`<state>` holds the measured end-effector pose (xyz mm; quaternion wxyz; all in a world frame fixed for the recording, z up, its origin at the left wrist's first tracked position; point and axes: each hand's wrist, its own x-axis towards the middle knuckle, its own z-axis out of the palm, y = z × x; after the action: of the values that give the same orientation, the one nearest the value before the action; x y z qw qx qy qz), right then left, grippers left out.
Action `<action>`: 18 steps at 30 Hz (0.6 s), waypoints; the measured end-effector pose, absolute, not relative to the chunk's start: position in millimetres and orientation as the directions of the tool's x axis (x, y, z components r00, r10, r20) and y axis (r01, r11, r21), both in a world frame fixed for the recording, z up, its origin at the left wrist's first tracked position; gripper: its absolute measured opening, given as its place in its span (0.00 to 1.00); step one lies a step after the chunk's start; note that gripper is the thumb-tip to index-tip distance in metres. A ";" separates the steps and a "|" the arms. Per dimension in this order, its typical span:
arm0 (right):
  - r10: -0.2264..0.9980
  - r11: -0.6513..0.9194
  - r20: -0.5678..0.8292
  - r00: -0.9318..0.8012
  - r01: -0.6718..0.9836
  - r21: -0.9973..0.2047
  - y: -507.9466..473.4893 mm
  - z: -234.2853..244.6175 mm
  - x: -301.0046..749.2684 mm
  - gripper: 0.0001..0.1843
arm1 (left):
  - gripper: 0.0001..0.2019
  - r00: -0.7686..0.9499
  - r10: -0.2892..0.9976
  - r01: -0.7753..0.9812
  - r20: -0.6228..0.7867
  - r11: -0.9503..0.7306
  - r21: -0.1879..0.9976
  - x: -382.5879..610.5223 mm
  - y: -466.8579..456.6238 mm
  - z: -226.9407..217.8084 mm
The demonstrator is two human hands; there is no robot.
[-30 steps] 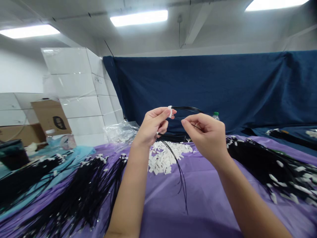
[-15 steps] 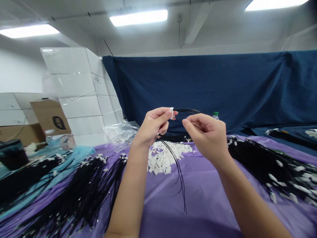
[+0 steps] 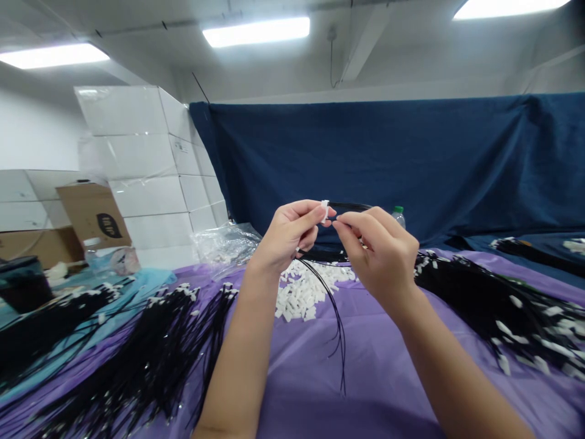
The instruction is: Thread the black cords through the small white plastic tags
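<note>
A small white connector housing (image 3: 325,211) is pinched between the thumb and fingers of my left hand (image 3: 292,235). Thin black wires (image 3: 351,206) run out of its side toward the right. More black wires (image 3: 336,311) hang from below my left palm, with a white end partly hidden by the fingers. My right hand (image 3: 381,244) is closed in a pinch close to the housing, its thumb and forefinger on a thin wire that is mostly hidden. The fingertips of both hands are nearly touching.
Loose white connector housings (image 3: 301,291) lie heaped on the purple cloth (image 3: 375,372) beyond my hands. Bundles of black wires (image 3: 150,347) spread at the left, and another wire bundle (image 3: 484,299) at the right. White boxes (image 3: 141,155) and a blue curtain (image 3: 365,152) stand behind.
My left hand has shifted slightly right with the connector housing. My right fingertips have come closer to it, so the gap between the hands has narrowed.
</note>
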<state>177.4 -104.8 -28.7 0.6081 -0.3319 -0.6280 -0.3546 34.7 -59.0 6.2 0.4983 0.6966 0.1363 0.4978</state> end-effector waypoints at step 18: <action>-0.017 0.452 0.996 -0.087 0.888 0.086 -100.9 -31.6 177.6 0.08 | 0.11 0.541 0.657 -0.283 0.525 -0.446 0.849 35.1 -59.1 5.7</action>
<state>177.6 -100.9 -31.6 0.5789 -0.3483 -0.6251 -0.3910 35.1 -59.1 5.7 0.5096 0.7148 0.1309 0.4607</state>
